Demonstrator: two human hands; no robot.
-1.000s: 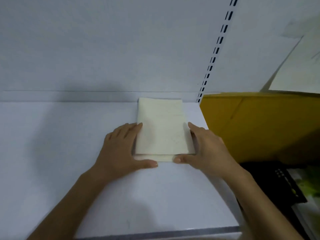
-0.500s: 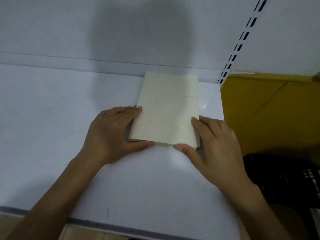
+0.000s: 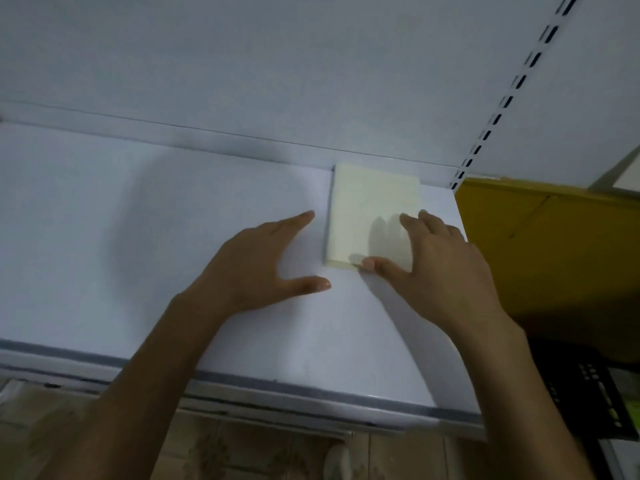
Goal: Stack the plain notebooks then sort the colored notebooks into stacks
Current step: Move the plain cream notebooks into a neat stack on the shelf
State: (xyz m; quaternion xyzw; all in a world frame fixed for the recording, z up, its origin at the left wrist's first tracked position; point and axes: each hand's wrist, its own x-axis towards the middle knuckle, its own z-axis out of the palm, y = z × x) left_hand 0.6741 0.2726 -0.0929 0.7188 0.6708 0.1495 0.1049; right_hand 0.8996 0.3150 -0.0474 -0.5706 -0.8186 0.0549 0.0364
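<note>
A: Plain notebooks [image 3: 374, 216] now sit squared at the shelf [image 3: 173, 237] back edge, near its right corner.
B: We see left hand [image 3: 256, 268] and right hand [image 3: 446, 271] let go, fingers spread, holding nothing. Colored ones next, we reckon.

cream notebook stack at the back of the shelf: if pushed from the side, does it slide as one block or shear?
The cream notebook stack lies flat and squared, so tipping looks unlikely. The white shelf looks smooth, so it probably slides easily. Loose thin books may shear when pushed; neither the left hand nor right hand clamps them.

right hand [image 3: 440, 268] hides notebook stack [image 3: 370, 209] corner | stack count unclear
</note>
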